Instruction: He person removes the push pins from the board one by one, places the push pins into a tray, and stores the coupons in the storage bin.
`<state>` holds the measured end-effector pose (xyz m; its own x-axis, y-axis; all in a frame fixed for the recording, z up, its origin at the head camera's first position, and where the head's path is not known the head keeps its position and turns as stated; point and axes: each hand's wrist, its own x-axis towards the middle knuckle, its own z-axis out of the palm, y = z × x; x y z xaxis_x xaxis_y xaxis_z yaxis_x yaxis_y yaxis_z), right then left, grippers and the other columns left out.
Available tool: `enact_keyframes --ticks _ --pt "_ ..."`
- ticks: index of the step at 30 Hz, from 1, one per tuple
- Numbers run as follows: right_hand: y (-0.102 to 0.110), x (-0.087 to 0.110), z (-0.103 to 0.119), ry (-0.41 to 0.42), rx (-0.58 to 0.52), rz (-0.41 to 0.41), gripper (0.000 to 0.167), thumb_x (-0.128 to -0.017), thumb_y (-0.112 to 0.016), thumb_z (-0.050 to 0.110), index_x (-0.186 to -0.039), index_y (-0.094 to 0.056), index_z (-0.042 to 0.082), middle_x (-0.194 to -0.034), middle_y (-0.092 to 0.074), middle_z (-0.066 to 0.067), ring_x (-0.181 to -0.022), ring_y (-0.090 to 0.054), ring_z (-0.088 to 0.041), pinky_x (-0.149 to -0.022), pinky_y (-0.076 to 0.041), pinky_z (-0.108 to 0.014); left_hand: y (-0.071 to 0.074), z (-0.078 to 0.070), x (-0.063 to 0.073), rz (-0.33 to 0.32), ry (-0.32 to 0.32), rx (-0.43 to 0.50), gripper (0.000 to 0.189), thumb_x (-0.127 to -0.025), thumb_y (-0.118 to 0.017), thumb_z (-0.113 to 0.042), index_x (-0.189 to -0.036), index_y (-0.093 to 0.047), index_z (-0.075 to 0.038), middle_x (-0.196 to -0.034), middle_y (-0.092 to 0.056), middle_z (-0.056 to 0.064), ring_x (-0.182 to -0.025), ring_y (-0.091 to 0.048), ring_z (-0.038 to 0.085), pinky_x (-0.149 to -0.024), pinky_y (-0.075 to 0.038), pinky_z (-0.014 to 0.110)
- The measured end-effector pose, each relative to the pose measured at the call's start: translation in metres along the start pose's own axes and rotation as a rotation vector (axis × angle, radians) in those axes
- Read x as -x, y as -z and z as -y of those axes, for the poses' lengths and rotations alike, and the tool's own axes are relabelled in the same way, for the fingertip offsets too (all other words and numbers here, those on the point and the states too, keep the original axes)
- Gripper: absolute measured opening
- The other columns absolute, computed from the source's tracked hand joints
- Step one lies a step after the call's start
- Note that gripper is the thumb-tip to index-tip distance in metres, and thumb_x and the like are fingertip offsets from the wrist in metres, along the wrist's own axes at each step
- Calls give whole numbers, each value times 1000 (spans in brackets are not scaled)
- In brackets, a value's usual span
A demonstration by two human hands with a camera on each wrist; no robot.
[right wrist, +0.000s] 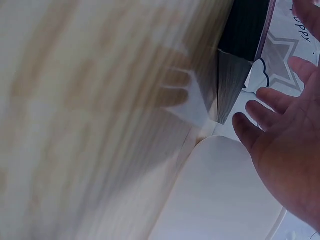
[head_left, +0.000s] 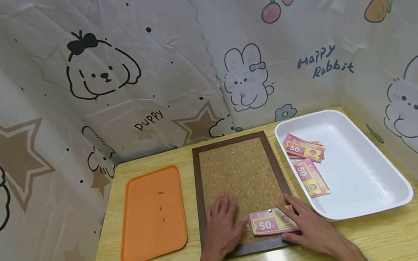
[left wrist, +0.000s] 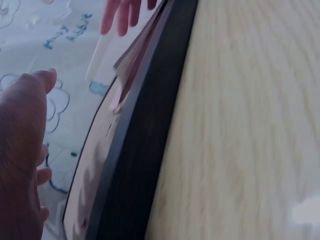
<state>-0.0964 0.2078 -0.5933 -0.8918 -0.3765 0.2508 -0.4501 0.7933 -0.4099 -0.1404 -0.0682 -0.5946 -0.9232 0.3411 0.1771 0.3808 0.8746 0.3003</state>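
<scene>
A brown-framed cork board [head_left: 238, 171] lies on the table. Near its lower right corner is a pink and yellow coupon [head_left: 264, 225] marked 50, with a small shiny pin-like piece at its top edge. My left hand [head_left: 223, 229] is over the lower left of the board, fingers extended, left of the coupon. My right hand [head_left: 313, 229] reaches over the board's right edge with fingers spread around the coupon's right end, which they partly hide. In the right wrist view the right hand [right wrist: 290, 135] has spread fingers beside the frame corner [right wrist: 235, 85] and grips nothing.
On the left, an orange tray [head_left: 147, 233] carries three tiny metallic pieces. A white tray [head_left: 363, 171] stands to the right, with a fanned stack of coupons [head_left: 304, 148] and further coupons [head_left: 312, 178] along its left side. A printed curtain [head_left: 167, 65] hangs behind the table.
</scene>
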Motion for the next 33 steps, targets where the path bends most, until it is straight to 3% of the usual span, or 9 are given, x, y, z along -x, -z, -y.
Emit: enact_keyframes --ticks 15,26,33 --pt "1 3 -5 -37 -2 38 67 -83 -74 34 -143 -48 18 -148 -40 -22 -134 -43 -39 -101 -42 -53 -25 -36 -16 74 -96 -55 58 -98 -40 -55 -150 -35 -30 -158 -32 -4 -139 -37 20 -106 -34 50" --pt "3 3 -7 -40 10 55 64 -85 -73 29 -143 -49 18 -147 -41 -21 -134 -43 -37 -99 -44 -51 -34 -42 -20 68 -126 -59 54 -98 -43 -53 -148 -38 -33 -154 -38 -8 -136 -41 18 -103 -35 47" --pt "3 4 -7 -50 0 54 60 -84 -75 26 -139 -53 17 -145 -43 -21 -132 -45 -36 -97 -46 -49 -37 -44 -22 30 -159 -61 47 -96 -48 -52 -139 -48 -33 -149 -44 -7 -131 -45 18 -98 -36 45"
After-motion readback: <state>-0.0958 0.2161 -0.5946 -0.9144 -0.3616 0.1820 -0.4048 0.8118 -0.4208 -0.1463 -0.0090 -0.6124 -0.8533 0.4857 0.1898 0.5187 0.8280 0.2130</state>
